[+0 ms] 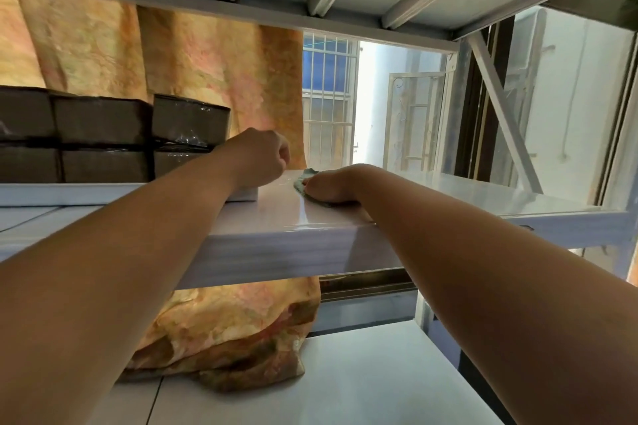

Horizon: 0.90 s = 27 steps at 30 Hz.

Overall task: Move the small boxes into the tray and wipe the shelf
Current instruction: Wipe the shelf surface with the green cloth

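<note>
Head view: right hand (331,185) flat on white shelf (431,193), fingers pressed together on green cloth (303,179). Left hand (257,157) at its 9 o'clock, fingers curled into a fist above a white box (247,195); grip can't tell. Dark boxes (103,138) stacked further toward 9 o'clock.

shelf (431,193): white, glossy, level | cloth (303,181): green, crumpled, on shelf | boxes (103,138): dark, film-wrapped, stacked far left

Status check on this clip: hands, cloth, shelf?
Right hand flat on green cloth, pressing it to white shelf. Left hand fisted over a white box. Dark boxes stacked left.
</note>
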Motion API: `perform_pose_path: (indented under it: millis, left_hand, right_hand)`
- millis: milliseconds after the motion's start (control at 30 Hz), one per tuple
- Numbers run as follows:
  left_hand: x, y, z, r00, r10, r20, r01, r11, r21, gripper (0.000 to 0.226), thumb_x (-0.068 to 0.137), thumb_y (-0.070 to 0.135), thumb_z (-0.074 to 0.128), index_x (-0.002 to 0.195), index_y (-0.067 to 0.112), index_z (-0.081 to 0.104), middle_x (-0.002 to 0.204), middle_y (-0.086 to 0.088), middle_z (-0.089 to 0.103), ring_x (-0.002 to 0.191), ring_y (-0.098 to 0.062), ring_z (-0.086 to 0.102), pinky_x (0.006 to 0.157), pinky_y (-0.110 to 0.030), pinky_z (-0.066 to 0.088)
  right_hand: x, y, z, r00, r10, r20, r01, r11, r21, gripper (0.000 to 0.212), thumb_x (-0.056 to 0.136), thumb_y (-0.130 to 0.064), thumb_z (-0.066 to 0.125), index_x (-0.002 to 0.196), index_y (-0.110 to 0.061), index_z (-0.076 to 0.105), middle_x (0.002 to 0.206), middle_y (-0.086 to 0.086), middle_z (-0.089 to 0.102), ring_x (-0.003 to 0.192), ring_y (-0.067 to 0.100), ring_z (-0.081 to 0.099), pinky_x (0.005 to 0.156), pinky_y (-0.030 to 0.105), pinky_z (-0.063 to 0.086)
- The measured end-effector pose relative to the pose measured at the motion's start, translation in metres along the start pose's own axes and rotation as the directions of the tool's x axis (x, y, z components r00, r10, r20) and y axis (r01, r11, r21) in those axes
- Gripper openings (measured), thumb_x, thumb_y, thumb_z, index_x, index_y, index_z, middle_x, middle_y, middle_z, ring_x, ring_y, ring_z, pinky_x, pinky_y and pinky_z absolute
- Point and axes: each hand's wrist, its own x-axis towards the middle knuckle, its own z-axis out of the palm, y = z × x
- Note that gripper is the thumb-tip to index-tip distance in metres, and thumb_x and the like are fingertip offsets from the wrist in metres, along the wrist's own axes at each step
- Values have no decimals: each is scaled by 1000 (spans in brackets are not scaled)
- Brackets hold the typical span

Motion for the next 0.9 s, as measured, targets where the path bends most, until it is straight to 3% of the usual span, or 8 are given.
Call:
perform_pose_path:
  millis: [67,200,233,300,400,600,767,900]
  left_hand:
    - [0,-2,0,1000,-23,-13,23,1000,-7,21,87,9,47,98,17,63,101,-6,63,93,-23,58,76,-29,47]
    - [-2,-5,0,1000,-23,19,22,999,42,19,85,12,53,99,17,64,95,-2,63,90,-19,58,71,-26,44]
    - [-2,-6,1,999,-27,46,24,998,55,20,84,9,54,99,16,65,97,-2,63,91,-18,59,73,-26,45]
    - [-1,-7,2,997,-45,65,41,998,57,25,82,2,52,98,15,66,103,-4,65,96,-20,60,78,-27,49]
    - [-1,-10,1,996,-72,51,69,996,50,29,81,-3,50,97,14,67,105,-5,66,99,-21,60,80,-27,49]
    - [-2,-20,-1,988,-152,20,151,987,50,30,81,-3,47,92,16,67,107,-8,67,99,-24,61,82,-29,52]
    - [-1,-23,-1,983,-180,22,179,983,46,26,81,-2,47,89,16,64,108,-9,66,101,-24,60,81,-29,51]
    - [1,-22,-4,981,-191,23,191,982,4,22,82,0,51,88,15,66,103,-7,68,96,-21,61,72,-25,45]
  right_hand:
    - [0,-9,1,999,-42,24,43,998,-53,52,98,-39,25,143,-13,33,131,10,53,112,22,57,98,34,42]
    - [-1,-22,0,991,-107,77,116,986,-117,43,100,-29,25,135,-8,38,102,10,56,76,15,54,68,28,42]
    - [-1,-25,0,988,-131,80,141,981,-134,41,101,-28,24,135,-8,38,107,11,55,78,15,55,69,28,43]
    - [1,-30,1,983,-163,80,175,966,-192,44,103,-28,23,138,-6,38,131,13,51,111,21,56,92,33,42]
    - [4,-34,-5,976,-189,105,214,922,-323,46,104,-24,26,144,-5,36,148,12,39,136,25,36,109,34,28]
    - [28,-31,-8,963,-263,54,261,867,-426,48,103,-32,28,144,-11,38,151,9,37,137,26,35,114,41,27]
    - [43,-31,-6,977,-192,93,212,923,-322,54,100,-45,25,147,-19,33,150,7,36,135,26,37,107,40,27]
    - [32,-35,-7,985,-133,107,160,937,-311,54,102,-42,24,146,-11,33,148,11,38,134,28,39,100,37,33]
